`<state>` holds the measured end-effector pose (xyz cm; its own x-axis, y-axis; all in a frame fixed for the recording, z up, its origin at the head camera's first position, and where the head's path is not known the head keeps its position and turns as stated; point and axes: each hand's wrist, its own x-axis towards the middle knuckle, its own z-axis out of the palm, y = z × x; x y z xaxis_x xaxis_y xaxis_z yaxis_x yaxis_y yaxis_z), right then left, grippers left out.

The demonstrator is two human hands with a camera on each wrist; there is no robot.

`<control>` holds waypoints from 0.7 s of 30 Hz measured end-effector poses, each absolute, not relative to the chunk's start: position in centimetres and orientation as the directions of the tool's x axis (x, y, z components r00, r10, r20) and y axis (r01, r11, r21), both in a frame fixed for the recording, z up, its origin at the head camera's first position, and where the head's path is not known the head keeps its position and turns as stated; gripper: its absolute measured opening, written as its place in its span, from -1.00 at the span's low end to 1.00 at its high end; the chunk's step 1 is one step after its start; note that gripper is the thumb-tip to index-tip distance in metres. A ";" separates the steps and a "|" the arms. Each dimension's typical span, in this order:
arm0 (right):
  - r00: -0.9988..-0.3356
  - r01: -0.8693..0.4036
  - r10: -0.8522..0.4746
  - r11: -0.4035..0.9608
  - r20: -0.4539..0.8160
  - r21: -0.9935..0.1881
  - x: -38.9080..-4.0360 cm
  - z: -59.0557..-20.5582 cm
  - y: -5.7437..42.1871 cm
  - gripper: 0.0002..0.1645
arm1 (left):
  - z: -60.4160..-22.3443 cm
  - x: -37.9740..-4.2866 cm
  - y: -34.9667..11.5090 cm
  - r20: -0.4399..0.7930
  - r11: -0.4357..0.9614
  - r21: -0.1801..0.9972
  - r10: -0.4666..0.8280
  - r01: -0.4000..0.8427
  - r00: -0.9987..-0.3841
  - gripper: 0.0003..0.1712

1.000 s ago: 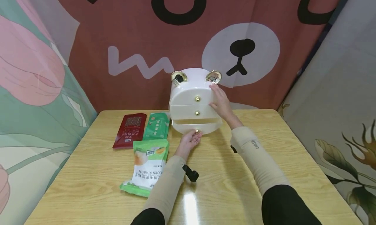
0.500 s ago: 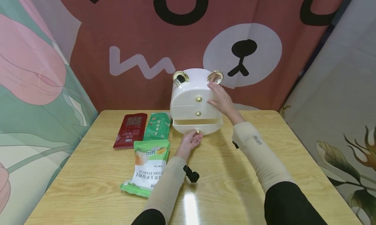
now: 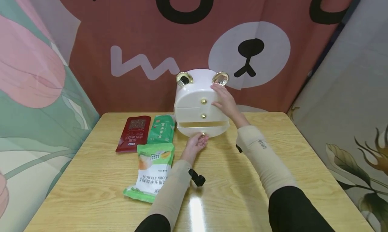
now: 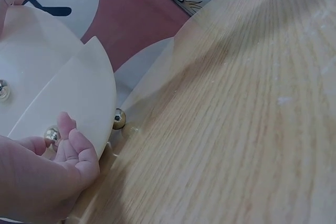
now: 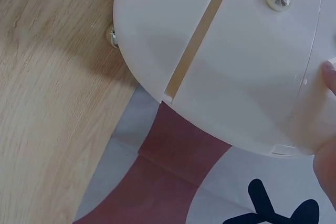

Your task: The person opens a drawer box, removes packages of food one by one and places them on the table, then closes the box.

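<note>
A white drawer cabinet point(image 3: 189, 99) with round gold ears stands at the back of the table. Its bottom drawer point(image 3: 188, 131) is pulled out a little, leaving a narrow gap above its front. My left hand point(image 3: 195, 146) pinches that drawer's gold knob point(image 4: 52, 135) between thumb and fingers, as the left wrist view shows. Up on the right side of the cabinet front, below the right ear point(image 3: 220, 78), my right hand point(image 3: 227, 104) rests with its fingers extended. In the right wrist view only part of that hand shows at the right edge.
Left of the cabinet lie a dark red pouch point(image 3: 133, 134) and a green packet point(image 3: 161, 129). Nearer, beside my left forearm, is a green and white corn starch bag point(image 3: 153, 171). A printed curtain point(image 3: 145, 30) hangs behind the wooden table point(image 3: 100, 191).
My right hand has slid slightly left across the upper cabinet front. The left hand stays at the bottom knob, and the drawer gap looks about the same.
</note>
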<state>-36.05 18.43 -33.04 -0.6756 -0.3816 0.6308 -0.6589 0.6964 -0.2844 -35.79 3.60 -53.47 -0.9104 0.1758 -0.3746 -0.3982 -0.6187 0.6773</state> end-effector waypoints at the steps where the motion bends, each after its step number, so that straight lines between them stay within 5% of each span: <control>1: -0.677 -0.658 -0.381 0.695 0.629 -0.288 -36.0 -33.0 18.4 -0.20 | -55.0 -36.8 3.6 -0.354 -0.631 0.667 0.199 -0.396 -0.914 -0.75; 3: -0.683 -0.654 -0.382 0.699 0.623 -0.289 -36.0 -33.1 18.4 -0.21 | -55.7 -37.3 3.6 -0.347 -0.639 0.659 0.208 -0.396 -0.914 -0.77; 12: -0.669 -0.669 -0.393 0.688 0.631 -0.281 -36.1 -33.3 18.5 -0.21 | -47.0 -32.2 3.5 -0.481 -0.578 0.685 0.098 -0.443 -0.871 -0.78; 21: -0.660 -0.671 -0.393 0.691 0.641 -0.267 -36.4 -33.2 18.6 -0.21 | -56.3 -40.0 4.1 -0.426 -0.627 0.644 0.182 -0.438 -0.886 -0.70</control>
